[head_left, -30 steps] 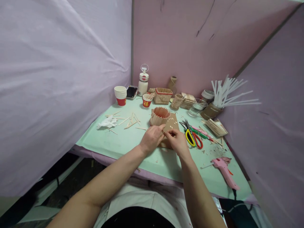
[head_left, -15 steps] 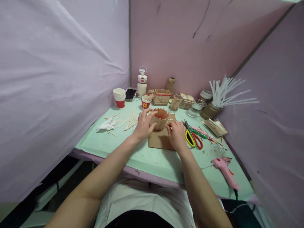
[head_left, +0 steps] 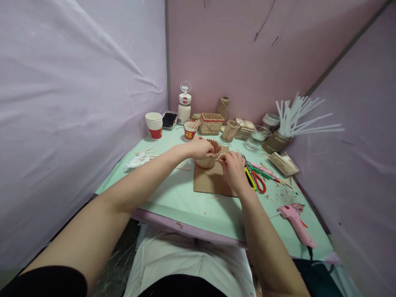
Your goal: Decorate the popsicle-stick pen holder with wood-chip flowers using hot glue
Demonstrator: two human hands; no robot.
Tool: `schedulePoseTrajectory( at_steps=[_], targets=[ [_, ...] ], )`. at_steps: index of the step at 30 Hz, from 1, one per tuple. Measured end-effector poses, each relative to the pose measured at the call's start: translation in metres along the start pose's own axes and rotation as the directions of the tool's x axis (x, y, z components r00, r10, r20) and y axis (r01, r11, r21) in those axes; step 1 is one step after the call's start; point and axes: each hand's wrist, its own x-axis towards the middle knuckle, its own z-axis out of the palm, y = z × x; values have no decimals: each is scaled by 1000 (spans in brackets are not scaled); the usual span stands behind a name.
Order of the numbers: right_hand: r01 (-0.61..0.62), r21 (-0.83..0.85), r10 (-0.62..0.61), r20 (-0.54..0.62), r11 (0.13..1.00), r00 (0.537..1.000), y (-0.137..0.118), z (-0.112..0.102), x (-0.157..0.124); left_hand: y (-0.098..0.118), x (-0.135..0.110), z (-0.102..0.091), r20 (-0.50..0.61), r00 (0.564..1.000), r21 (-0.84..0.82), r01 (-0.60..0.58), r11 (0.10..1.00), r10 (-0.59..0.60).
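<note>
A small round basket of wooden sticks (head_left: 213, 156) with a zigzag rim stands at the far edge of a brown cardboard sheet (head_left: 210, 183) on the green table. My left hand (head_left: 201, 147) is wrapped round the basket's left side and rim. My right hand (head_left: 232, 168) is closed in a pinch against the basket's right side; what is between its fingertips is too small to name.
Scissors with yellow, red and green handles (head_left: 256, 179) lie right of my right hand. A pink glue gun (head_left: 295, 222) lies near the front right. Paper cups (head_left: 154, 125), a white bottle (head_left: 185, 108), a woven box (head_left: 211, 123), a glass (head_left: 256, 138) and a jar of white sticks (head_left: 278, 140) line the back. Loose sticks lie on the left.
Both hands moved from the cardboard's middle forward to the basket. My left hand went from open beside it to gripping its side and rim; my right hand followed to its right side.
</note>
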Motion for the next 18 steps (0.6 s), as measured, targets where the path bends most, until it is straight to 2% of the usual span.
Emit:
schedulePoseTrajectory(
  at_steps=[5, 9, 13, 18],
  targets=[
    [36, 75, -38, 25, 996, 999, 3, -7, 12, -3, 3, -14, 35, 999, -37, 25, 999, -24],
    [52, 171, -73, 116, 984, 991, 1, -20, 30, -9, 5, -31, 66, 998, -110, 1, 994, 7],
    [54, 186, -94, 212, 981, 973, -1, -28, 48, -15, 9, -41, 139, 990, -212, 22, 977, 8],
    [61, 181, -109, 265, 982, 958, 1, -29, 63, -15, 12, -52, 213, 977, -254, 81, 964, -26]
  ],
)
